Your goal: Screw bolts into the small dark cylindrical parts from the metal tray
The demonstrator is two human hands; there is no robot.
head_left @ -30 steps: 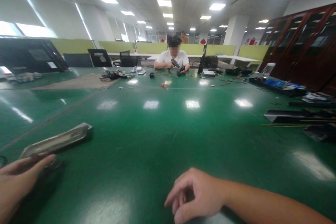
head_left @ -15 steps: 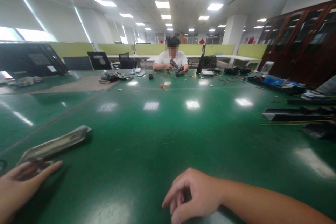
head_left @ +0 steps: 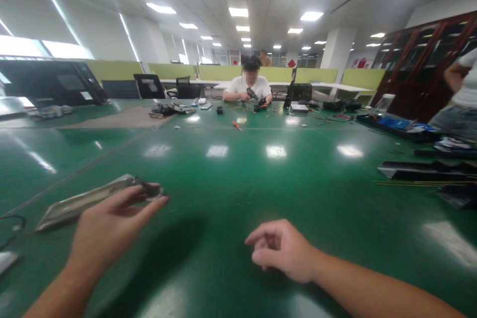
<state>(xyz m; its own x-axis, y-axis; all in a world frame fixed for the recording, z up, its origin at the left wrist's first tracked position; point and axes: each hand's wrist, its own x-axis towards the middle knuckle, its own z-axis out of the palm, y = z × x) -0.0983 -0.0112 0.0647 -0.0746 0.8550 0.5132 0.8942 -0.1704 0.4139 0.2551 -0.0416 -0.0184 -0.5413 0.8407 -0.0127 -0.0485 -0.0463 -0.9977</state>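
Note:
My left hand (head_left: 112,221) is raised over the green table (head_left: 231,179), closed on a small dark and metallic part (head_left: 151,190) between fingertips and thumb. What kind of part it is I cannot make out. Just behind that hand lies a long, flat, pale package (head_left: 84,201) that looks wrapped in clear plastic; the hand partly covers it. My right hand (head_left: 285,251) hovers low near the table's front, fingers loosely bent and thumb apart, with nothing visible in it.
Across the table a person in white (head_left: 248,88) holds a power drill (head_left: 252,93). An orange screwdriver (head_left: 237,125) lies mid-table. Black profiles (head_left: 421,170) and thin yellow rods (head_left: 406,183) lie at right. Another person (head_left: 462,89) stands by a dark tray (head_left: 391,126). A cable (head_left: 17,218) lies far left.
My left hand has moved right and up with the small part, past the pale package. The right hand has shifted slightly up and right. A standing person has come into view at right.

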